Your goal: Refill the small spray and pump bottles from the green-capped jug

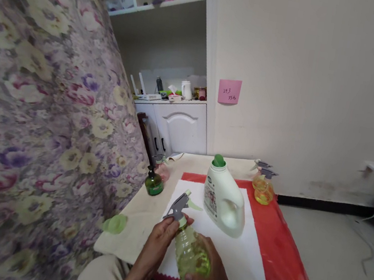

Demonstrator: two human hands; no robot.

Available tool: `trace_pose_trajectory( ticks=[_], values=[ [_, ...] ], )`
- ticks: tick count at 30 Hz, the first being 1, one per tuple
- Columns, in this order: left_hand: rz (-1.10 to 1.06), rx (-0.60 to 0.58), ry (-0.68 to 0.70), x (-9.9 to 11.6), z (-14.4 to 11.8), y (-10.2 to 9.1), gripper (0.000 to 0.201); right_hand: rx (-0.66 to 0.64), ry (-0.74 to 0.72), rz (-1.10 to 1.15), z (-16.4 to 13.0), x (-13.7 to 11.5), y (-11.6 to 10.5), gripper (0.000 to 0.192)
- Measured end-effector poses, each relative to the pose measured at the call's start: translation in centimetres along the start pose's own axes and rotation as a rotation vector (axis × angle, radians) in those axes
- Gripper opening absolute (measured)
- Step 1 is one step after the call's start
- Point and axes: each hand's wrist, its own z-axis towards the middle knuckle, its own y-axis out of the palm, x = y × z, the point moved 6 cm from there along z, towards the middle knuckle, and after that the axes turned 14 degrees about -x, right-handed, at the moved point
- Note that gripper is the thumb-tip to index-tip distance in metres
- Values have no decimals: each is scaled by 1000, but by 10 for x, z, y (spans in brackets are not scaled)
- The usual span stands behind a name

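On my feed the worktop (pixel 147 212) spreads ahead of the left grip (pixel 160 236) and right grip (pixel 212 269) and out to either side. A red cover (pixel 287 255) runs along the right of the right grip, and on it a white sheet (pixel 241 264) passes beneath both. The jug (pixel 228 205) stands on that sheet just beyond the right grip, the nearer of the two.

The spray bottle (pixel 187 249) is between my grips, tilted, its long axis running from the left grip, at the head end, down toward the right grip at the base. I have the left grip curled about the collar under the grey spray head (pixel 180 204), and the right grip wrapped around the lower body; both are narrowed onto the bottle.

Two yellow sprayers (pixel 264 193) stand past the right grip, farther out. A green bottle (pixel 153 186) stands ahead and left of the left grip; a pale green lid (pixel 116 223) lies to its left.
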Motion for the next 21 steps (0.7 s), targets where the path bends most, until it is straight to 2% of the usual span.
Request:
trace_pose_trajectory(
  ticks=[4, 7, 10, 13, 16, 21],
  values=[
    [-104, -77, 7, 3, 0, 5, 33, -105, 50, 428, 2, -1, 13, 65],
    [-153, -114, 40, 6, 0, 8, 31, -86, 79, 676, 1, 1, 20, 47],
    [-206, -134, 70, 7, 0, 12, 31, -74, 165, 870, -1, 8, 26, 38],
    [-246, -150, 104, 12, -2, 19, 31, -125, 263, 971, -5, 17, 32, 50],
    [-273, -147, 112, 17, -4, 26, 32, -194, 283, 1047, -7, 25, 37, 64],
    [-344, -90, 129, 18, -4, 31, 33, -132, 226, 1043, -8, 36, 34, 60]
  ],
)
